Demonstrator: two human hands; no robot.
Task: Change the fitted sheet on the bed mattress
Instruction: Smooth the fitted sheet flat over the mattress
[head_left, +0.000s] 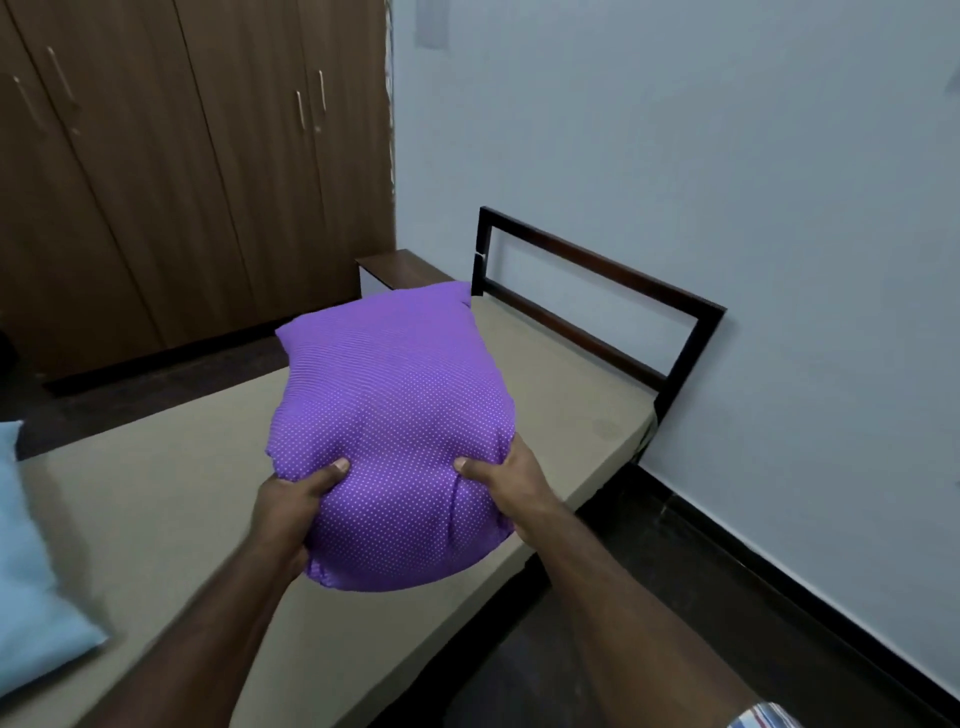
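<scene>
Gripped purple pillow (395, 421) in both hands, left (291, 506) and right (506, 480), fingers clenched on it, above mattress (171, 499) apparently bare beneath them; fresh sheet unfitted.

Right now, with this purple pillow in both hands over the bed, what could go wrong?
The purple dotted fabric pillow is gripped only at its near end by the left hand and the right hand, so its far end may flop or slip. If it is set on the bare tan mattress, like the light blue pillow already lying there, it would likely obstruct fitting a sheet.
</scene>
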